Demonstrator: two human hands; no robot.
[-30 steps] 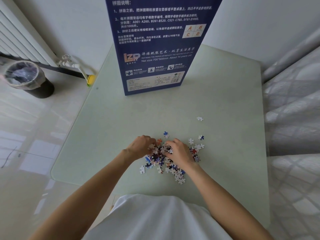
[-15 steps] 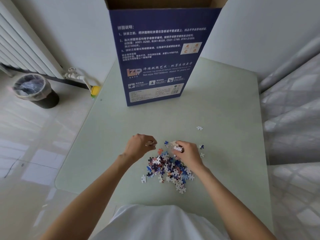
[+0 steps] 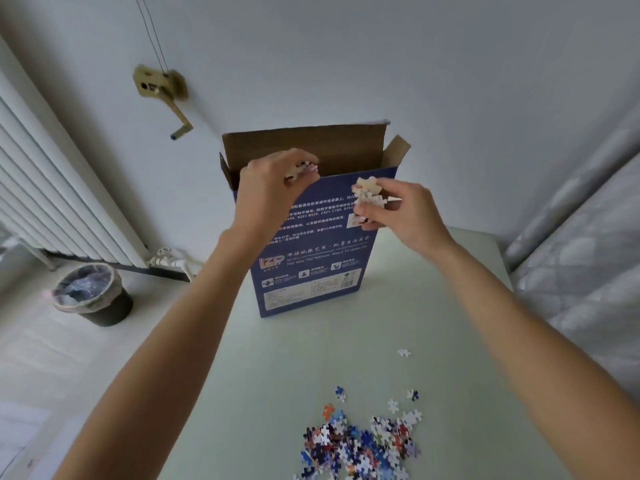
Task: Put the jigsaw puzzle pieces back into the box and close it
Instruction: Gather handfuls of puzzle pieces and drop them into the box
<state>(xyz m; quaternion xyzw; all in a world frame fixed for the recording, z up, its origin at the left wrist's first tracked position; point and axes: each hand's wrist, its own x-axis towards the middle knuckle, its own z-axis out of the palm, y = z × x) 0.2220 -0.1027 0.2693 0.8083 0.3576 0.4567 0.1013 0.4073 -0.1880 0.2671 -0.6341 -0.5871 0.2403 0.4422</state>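
Holding small clutches of puzzle pieces [image 3: 367, 192] pinched in our left hand [image 3: 273, 188] and right hand [image 3: 401, 211] at the open top of the upright blue box [image 3: 311, 258] mid-frame, we judge the job barely begun, a heap of pieces [image 3: 356, 445] remaining on the table [image 3: 277, 375] at lower right.
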